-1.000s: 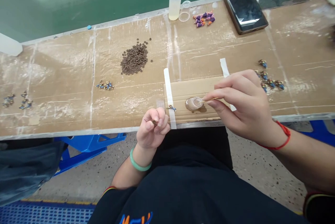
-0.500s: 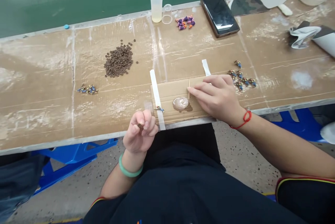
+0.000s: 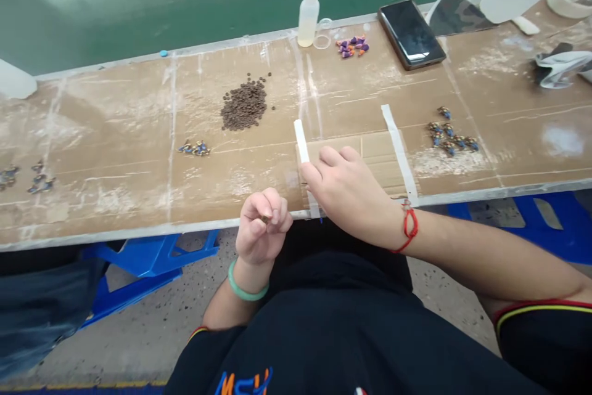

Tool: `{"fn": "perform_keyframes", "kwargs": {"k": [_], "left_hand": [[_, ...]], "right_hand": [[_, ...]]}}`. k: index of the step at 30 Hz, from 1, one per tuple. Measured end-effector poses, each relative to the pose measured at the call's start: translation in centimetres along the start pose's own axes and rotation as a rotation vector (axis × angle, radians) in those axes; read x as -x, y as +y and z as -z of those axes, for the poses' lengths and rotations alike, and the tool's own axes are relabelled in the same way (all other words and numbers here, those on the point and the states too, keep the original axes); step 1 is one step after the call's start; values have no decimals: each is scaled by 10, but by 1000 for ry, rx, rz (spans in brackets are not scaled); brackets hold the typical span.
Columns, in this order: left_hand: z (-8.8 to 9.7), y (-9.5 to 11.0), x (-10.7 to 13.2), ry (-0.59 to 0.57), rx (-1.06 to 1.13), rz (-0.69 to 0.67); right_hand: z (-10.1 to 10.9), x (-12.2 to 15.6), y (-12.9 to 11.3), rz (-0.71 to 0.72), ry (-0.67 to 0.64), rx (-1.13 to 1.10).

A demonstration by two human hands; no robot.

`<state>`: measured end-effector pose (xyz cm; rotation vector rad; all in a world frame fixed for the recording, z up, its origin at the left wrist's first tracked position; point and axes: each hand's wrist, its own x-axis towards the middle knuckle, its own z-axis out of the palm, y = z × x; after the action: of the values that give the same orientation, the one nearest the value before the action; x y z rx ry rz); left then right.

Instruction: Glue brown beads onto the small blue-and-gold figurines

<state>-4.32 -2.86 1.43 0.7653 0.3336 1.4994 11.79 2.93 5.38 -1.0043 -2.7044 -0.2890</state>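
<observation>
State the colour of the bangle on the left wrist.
The bangle is pale jade green, shown clearly in the head view.

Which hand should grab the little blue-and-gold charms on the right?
Probably the right hand: it looks empty and nearer the blue-and-gold charms, while the left hand pinches a small brown bead.

A long bench (image 3: 115, 118) with a cardboard top, streaked white, carries a squeeze bottle (image 3: 308, 13) and a clear ring (image 3: 322, 39) along its far edge. Beside them lie purple-and-orange cones (image 3: 352, 46) and a phone (image 3: 411, 34). Nearer sit a heap of brown beads (image 3: 243, 106) and clusters of small blue-and-gold pieces (image 3: 451, 136). A cardboard sheet (image 3: 379, 158) lies taped down with white strips (image 3: 398, 148). A tape roll (image 3: 571, 4) sits far right.
</observation>
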Motion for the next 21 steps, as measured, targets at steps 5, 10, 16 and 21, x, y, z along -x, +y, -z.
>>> {"fn": "perform_keyframes", "kwargs": {"k": [5,10,16,21], "left_hand": [[2,7,6,-23,1,-95],[4,14,6,-20,-23,-104],[8,16,8,-3,-15,-117],[10,18,8,-3,-91,-154]], "right_hand": [[-4,-12,-1,-25,-210,-121],[-2,-17,-7,-65,-336,-144],[-8,-13,-7,-21,-203,-165],[15,-9,-11,-19,-56,-865]]}}
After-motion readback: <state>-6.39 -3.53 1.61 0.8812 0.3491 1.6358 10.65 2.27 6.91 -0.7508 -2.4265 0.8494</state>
